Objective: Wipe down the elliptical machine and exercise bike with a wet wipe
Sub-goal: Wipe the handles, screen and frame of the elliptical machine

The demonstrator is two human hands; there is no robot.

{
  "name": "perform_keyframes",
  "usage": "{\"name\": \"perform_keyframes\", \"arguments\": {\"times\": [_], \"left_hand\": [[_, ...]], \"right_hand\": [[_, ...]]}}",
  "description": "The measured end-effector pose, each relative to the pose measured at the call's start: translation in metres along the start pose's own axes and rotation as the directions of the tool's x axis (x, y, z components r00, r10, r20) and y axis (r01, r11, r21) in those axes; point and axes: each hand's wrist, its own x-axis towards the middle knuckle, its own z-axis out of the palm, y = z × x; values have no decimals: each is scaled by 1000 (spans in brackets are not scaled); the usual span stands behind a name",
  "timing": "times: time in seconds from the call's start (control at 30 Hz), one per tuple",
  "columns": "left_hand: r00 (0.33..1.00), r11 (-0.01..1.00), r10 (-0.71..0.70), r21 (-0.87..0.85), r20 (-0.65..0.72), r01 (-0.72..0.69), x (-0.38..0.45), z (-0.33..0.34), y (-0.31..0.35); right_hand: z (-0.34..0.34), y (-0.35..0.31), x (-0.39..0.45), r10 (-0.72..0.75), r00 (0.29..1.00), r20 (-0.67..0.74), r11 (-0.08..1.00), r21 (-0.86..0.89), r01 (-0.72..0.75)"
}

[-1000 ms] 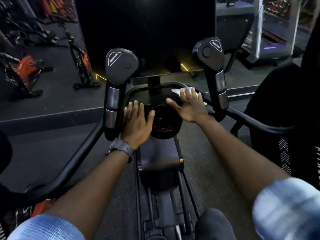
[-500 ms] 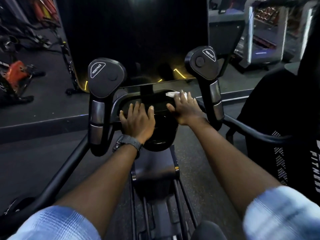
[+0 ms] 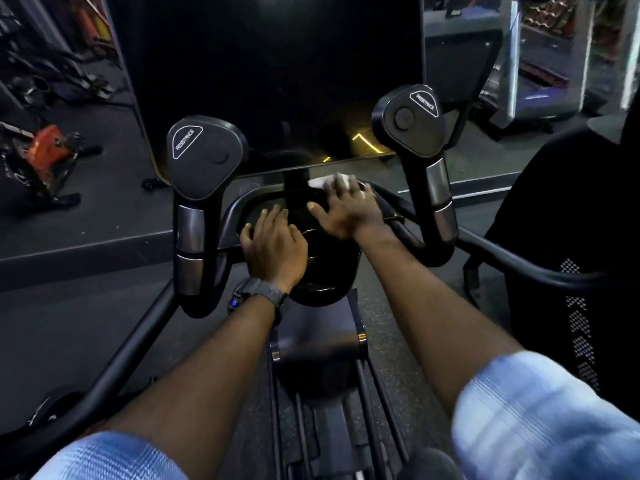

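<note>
Dim gym floor is stretching away on my left, where an orange exercise bike (image 3: 41,154) is sitting well apart from me. Moving right, I'm looking at the left resistance handle (image 3: 199,161) of the elliptical machine (image 3: 311,344) I'm leaning over. My left hand (image 3: 273,247) is resting flat on the console tray (image 3: 242,202), fingers straight, gripping nothing, just bracing me. A dark watch (image 3: 258,294) is sitting on that wrist. Right of it, my right hand (image 3: 349,209) is pressing the wet wipe (image 3: 325,181) against the tray's far edge under the dark screen (image 3: 277,81), fingers spread flat over it rather than pinching. To do this well, I'm thinking even pressure, overlapping passes along the rim and into the recess. Further right the other resistance handle (image 3: 412,116) is waiting untouched, I'd judge. Most of the wipe is hiding beneath my fingers, motion is blurring everything, and the tray's recess is too dark to read.
</note>
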Motion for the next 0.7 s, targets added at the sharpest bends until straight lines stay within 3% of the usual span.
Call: {"name": "perform_keyframes", "arguments": {"times": [0.1,0.23,0.43,0.53,0.63,0.7], "left_hand": [[999,999,-11,-43,-42,10,0,-1,-1],[995,985,-78,-159,-66,67,-5,-5,-1],[996,995,-60,-86,-69,54,-10,-13,-16],[991,993,-121,-2,-64,122,-13,-15,-14],[985,988,-150,30,-89,154,-14,-12,-16],[979,983,-181,14,-90,183,-15,-12,-15]], "right_hand": [[-2,-23,6,-171,984,55,985,43,169],[-6,-14,-36,-399,917,3,916,48,399],[-4,14,-21,-62,998,12,998,12,62],[-4,-17,-7,-196,976,91,980,60,191],[-6,-21,-32,-408,912,47,911,83,403],[-10,-6,-53,-432,902,12,899,89,429]]}}
